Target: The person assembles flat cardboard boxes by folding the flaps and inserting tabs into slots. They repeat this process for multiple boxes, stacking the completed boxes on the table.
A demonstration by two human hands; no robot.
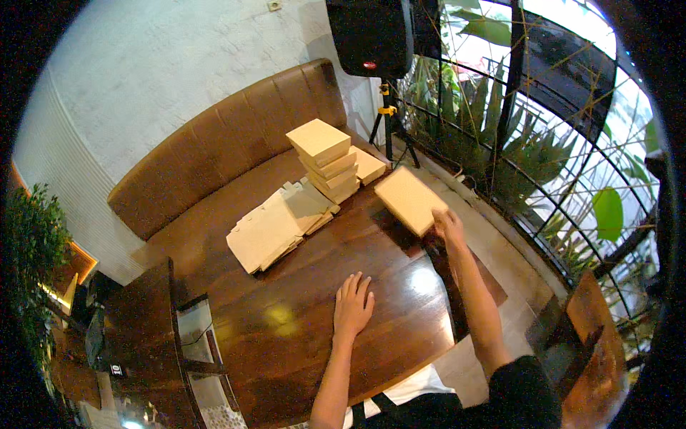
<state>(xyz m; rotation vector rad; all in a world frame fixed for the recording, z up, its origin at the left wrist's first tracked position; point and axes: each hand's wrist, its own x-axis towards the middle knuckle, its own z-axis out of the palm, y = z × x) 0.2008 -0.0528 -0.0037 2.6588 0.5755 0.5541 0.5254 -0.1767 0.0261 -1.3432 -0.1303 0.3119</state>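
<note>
My right hand [448,226] is stretched out to the far right of the dark wooden table [300,322] and grips the near corner of a closed tan cardboard box [409,198], holding it tilted above the table edge. My left hand [353,304] lies flat, palm down, on the middle of the table with fingers together, holding nothing. Beyond them a stack of folded tan boxes [326,159] stands at the table's far edge, the top one turned askew. A pile of flat unfolded box blanks [275,225] lies to its left.
A brown leather bench [214,143] runs behind the table against a white wall. A black speaker [370,36] on a tripod stands at the bench's right end. A black metal grille with plants [529,143] is on the right. A second dark table [146,322] is at left.
</note>
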